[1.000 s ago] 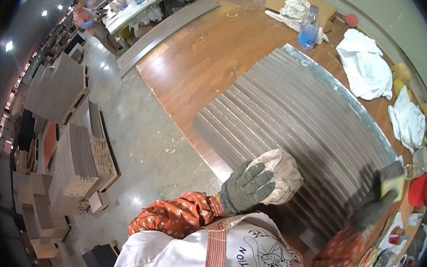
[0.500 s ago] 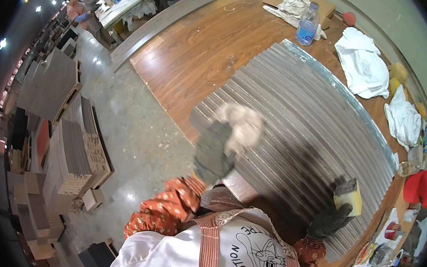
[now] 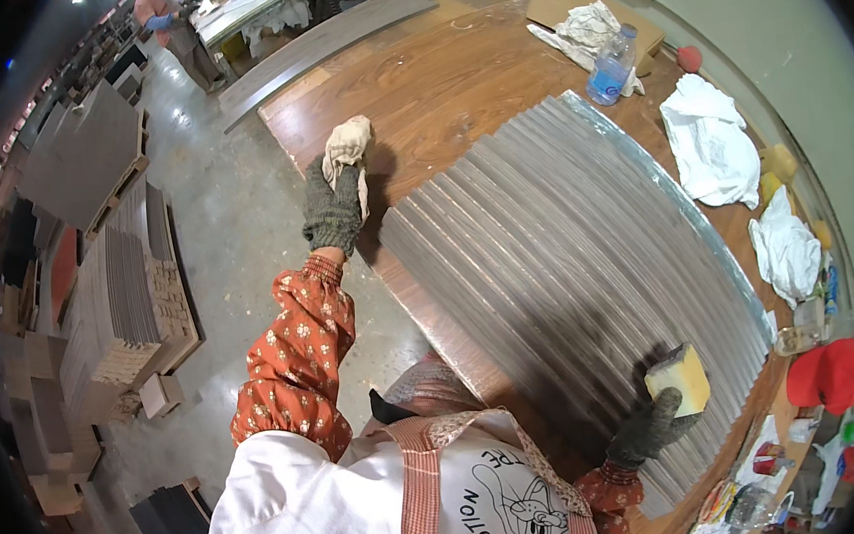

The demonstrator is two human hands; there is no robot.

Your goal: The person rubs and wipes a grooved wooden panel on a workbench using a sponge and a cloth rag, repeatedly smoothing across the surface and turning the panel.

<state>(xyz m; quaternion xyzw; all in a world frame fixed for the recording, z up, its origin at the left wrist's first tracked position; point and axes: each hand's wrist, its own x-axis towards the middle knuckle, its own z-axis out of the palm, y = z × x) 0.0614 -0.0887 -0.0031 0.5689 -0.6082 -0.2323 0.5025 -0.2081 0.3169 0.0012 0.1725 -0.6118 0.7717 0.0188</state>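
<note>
Dark grey gloves cover both hands. My left hand [image 3: 332,206], on an outstretched arm, grips a crumpled cream rag [image 3: 348,143] near the table's left edge, beyond the far-left corner of the boards. Many narrow grey wood-grain boards [image 3: 546,248] lie side by side on the table in an overlapping, stepped row. Over their near right part, my right hand [image 3: 652,424] is closed on a yellow sponge [image 3: 684,387] with a darker edge. Whether the sponge touches the boards I cannot tell.
Along the right side are a plastic bottle [image 3: 612,67], white cloths [image 3: 708,139] and a red cloth [image 3: 832,376]. The brown wood-grain table [image 3: 414,107] extends beyond the boards. Stacked panels [image 3: 114,302] stand on the floor at left. A person [image 3: 171,31] stands far off.
My left hand with the rag has swung from above the boards out to the far left. My right hand and sponge have shifted only slightly.
</note>
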